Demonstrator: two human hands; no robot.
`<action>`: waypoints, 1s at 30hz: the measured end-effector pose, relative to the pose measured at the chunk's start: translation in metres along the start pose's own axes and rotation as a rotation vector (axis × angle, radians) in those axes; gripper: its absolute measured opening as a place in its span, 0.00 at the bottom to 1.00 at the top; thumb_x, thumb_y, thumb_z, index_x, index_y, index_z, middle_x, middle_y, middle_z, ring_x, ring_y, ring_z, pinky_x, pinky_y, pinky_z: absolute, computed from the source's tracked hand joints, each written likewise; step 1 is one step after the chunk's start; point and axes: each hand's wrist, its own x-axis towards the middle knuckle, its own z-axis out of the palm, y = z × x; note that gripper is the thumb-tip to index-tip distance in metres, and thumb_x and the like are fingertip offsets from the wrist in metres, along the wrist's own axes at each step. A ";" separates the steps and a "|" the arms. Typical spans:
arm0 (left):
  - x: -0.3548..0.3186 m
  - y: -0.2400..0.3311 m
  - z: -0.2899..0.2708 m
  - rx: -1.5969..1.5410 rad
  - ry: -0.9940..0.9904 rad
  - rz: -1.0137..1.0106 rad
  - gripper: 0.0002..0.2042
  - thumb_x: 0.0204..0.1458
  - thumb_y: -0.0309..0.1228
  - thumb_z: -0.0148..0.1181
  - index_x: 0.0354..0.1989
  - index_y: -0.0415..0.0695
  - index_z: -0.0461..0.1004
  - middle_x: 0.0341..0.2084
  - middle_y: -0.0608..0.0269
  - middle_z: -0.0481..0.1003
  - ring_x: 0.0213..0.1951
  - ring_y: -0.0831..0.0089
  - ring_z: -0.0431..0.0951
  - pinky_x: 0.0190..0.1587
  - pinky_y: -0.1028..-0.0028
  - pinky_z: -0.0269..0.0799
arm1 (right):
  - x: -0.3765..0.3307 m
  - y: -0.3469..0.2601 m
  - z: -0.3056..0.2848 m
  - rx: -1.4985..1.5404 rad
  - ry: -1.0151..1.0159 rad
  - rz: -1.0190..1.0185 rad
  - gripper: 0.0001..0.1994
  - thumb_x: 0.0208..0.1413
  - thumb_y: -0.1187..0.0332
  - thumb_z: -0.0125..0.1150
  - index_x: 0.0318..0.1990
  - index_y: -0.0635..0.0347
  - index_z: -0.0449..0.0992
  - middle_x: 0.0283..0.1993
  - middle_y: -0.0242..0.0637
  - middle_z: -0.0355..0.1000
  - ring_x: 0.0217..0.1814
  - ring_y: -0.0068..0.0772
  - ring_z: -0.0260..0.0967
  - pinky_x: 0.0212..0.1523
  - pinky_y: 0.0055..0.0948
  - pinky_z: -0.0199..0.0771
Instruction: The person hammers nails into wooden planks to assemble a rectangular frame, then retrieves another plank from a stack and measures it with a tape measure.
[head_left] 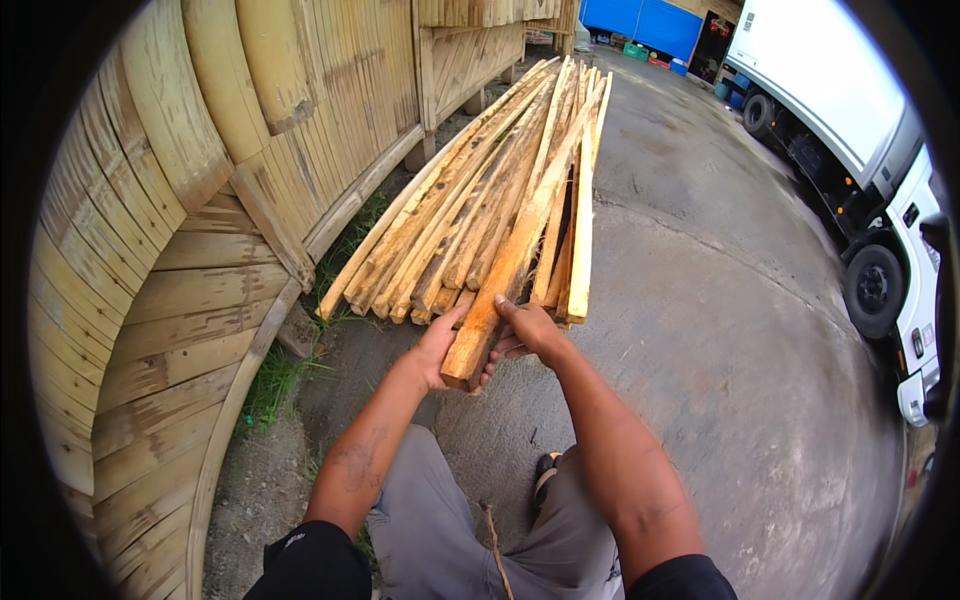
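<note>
A long squared wooden beam (pixel 505 275) points away from me, its near end raised in front of my knees. My left hand (pixel 438 350) wraps round its left side close to that end, some fingers passing underneath. On the other side my right hand (pixel 526 328) grips the beam a little farther up, thumb on top. Beneath and beyond it lies a pile of long sawn timber (pixel 470 215), its pieces fanned toward me. The beam's far part rests over the pile's right side. Some fingers of both hands are hidden by the beam.
A bamboo-clad wall (pixel 330 110) runs along the left, with grass (pixel 275 385) at its foot. Wet concrete pavement (pixel 700 340) stretches to the right. A white truck (pixel 835 90) stands at the far right. At the back hangs a blue tarp (pixel 650 25).
</note>
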 end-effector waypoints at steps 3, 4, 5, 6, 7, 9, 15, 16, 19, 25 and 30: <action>0.009 -0.006 0.000 0.069 0.078 -0.026 0.34 0.59 0.64 0.38 0.48 0.41 0.69 0.29 0.54 0.72 0.28 0.61 0.76 0.31 0.61 0.76 | 0.004 0.005 -0.003 -0.067 -0.007 0.045 0.38 0.57 0.38 0.54 0.48 0.76 0.74 0.40 0.51 0.75 0.32 0.41 0.78 0.31 0.38 0.79; 0.015 -0.012 0.001 0.135 0.084 -0.015 0.34 0.59 0.64 0.37 0.48 0.41 0.69 0.28 0.54 0.72 0.27 0.61 0.76 0.30 0.61 0.76 | 0.005 0.007 -0.004 -0.077 -0.043 0.080 0.38 0.55 0.37 0.55 0.48 0.75 0.74 0.40 0.50 0.75 0.32 0.41 0.78 0.31 0.38 0.78; 0.021 -0.017 0.002 0.198 0.109 -0.014 0.34 0.59 0.64 0.37 0.48 0.41 0.69 0.28 0.54 0.72 0.27 0.61 0.76 0.29 0.61 0.76 | 0.006 0.011 -0.007 -0.115 -0.065 0.109 0.38 0.54 0.36 0.57 0.47 0.73 0.75 0.39 0.49 0.75 0.31 0.40 0.77 0.31 0.39 0.77; 0.027 -0.025 0.003 0.267 0.169 -0.022 0.34 0.59 0.65 0.36 0.47 0.42 0.69 0.28 0.54 0.72 0.26 0.62 0.76 0.28 0.61 0.76 | 0.007 0.015 -0.010 -0.119 -0.109 0.160 0.34 0.55 0.39 0.55 0.48 0.69 0.74 0.39 0.46 0.75 0.32 0.39 0.76 0.35 0.41 0.77; 0.036 -0.034 0.006 0.394 0.222 0.009 0.35 0.58 0.65 0.35 0.46 0.42 0.69 0.27 0.56 0.72 0.25 0.63 0.76 0.25 0.62 0.75 | 0.008 0.019 -0.013 -0.102 -0.143 0.230 0.31 0.56 0.42 0.53 0.49 0.66 0.74 0.39 0.45 0.75 0.33 0.39 0.75 0.37 0.42 0.76; 0.052 -0.055 0.010 0.521 0.254 0.171 0.35 0.60 0.64 0.32 0.52 0.43 0.68 0.30 0.57 0.74 0.26 0.66 0.77 0.26 0.64 0.76 | 0.009 0.029 -0.020 -0.086 -0.186 0.358 0.23 0.59 0.50 0.49 0.49 0.60 0.71 0.40 0.43 0.73 0.35 0.36 0.73 0.40 0.42 0.74; 0.071 -0.079 0.009 0.573 0.347 0.235 0.33 0.63 0.60 0.30 0.62 0.45 0.63 0.46 0.60 0.74 0.42 0.72 0.76 0.43 0.70 0.73 | 0.015 0.047 -0.031 -0.024 -0.213 0.473 0.30 0.56 0.46 0.51 0.56 0.63 0.68 0.50 0.47 0.72 0.43 0.39 0.73 0.44 0.42 0.74; 0.070 -0.077 0.008 0.560 0.355 0.207 0.33 0.64 0.60 0.30 0.63 0.45 0.62 0.48 0.61 0.74 0.44 0.73 0.76 0.45 0.71 0.72 | 0.016 0.048 -0.031 -0.014 -0.219 0.466 0.31 0.56 0.44 0.51 0.56 0.63 0.68 0.50 0.47 0.72 0.44 0.39 0.73 0.44 0.42 0.74; 0.068 -0.077 0.005 0.576 0.325 0.212 0.34 0.63 0.60 0.31 0.64 0.45 0.62 0.49 0.59 0.74 0.45 0.72 0.76 0.45 0.70 0.72 | 0.020 0.049 -0.029 -0.056 -0.226 0.465 0.34 0.58 0.36 0.49 0.52 0.62 0.69 0.47 0.46 0.72 0.41 0.37 0.71 0.43 0.40 0.73; 0.079 -0.087 -0.004 0.571 0.397 0.207 0.38 0.60 0.64 0.34 0.60 0.40 0.65 0.43 0.55 0.75 0.41 0.70 0.77 0.42 0.67 0.74 | 0.030 0.055 -0.026 -0.138 -0.164 0.509 0.34 0.58 0.34 0.47 0.48 0.61 0.71 0.40 0.43 0.74 0.36 0.34 0.71 0.37 0.36 0.74; 0.084 -0.099 -0.017 0.560 0.396 0.273 0.37 0.59 0.64 0.39 0.55 0.38 0.69 0.39 0.57 0.76 0.39 0.70 0.78 0.41 0.68 0.73 | 0.029 0.064 -0.023 -0.146 -0.150 0.513 0.32 0.58 0.34 0.47 0.43 0.60 0.73 0.35 0.40 0.74 0.32 0.34 0.71 0.35 0.37 0.74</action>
